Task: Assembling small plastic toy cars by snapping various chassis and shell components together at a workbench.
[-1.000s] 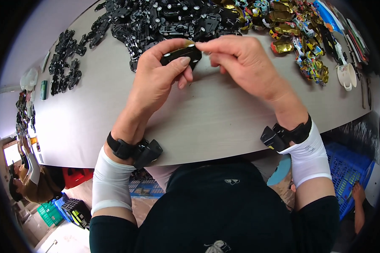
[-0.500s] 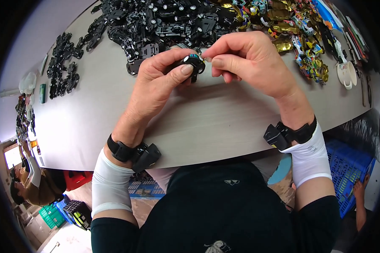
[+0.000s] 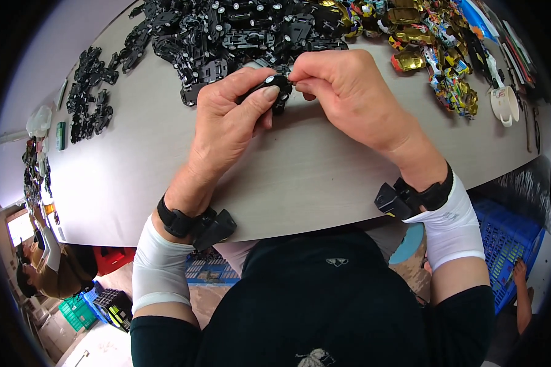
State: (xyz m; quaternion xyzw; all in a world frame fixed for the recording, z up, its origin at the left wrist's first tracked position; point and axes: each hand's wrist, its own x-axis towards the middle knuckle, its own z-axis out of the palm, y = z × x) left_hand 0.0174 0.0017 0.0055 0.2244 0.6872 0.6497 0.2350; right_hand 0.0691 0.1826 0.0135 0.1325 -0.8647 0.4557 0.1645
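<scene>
Between the thumb and fingers of my left hand (image 3: 226,116) is a small black toy car chassis (image 3: 280,82) with a pale wheel hub showing. My right hand (image 3: 349,92) is closed in a pinch at the chassis's right end; its fingertips hide whatever they grip. Just beyond both hands lies a big heap of black toy car chassis (image 3: 245,40). To the right of it rests a pile of shiny gold and multicoloured toy car bodies (image 3: 408,60).
A smaller group of black chassis (image 3: 92,92) lies on the table (image 3: 134,177) at left, near a green box (image 3: 61,136). A white cup (image 3: 504,106) stands at right. Blue crates (image 3: 502,244) sit below the right edge. Other people sit at the far left and lower right.
My right hand has moved slightly left and in against the chassis, its fingers now more tightly bunched. My left hand keeps its hold on the chassis.
</scene>
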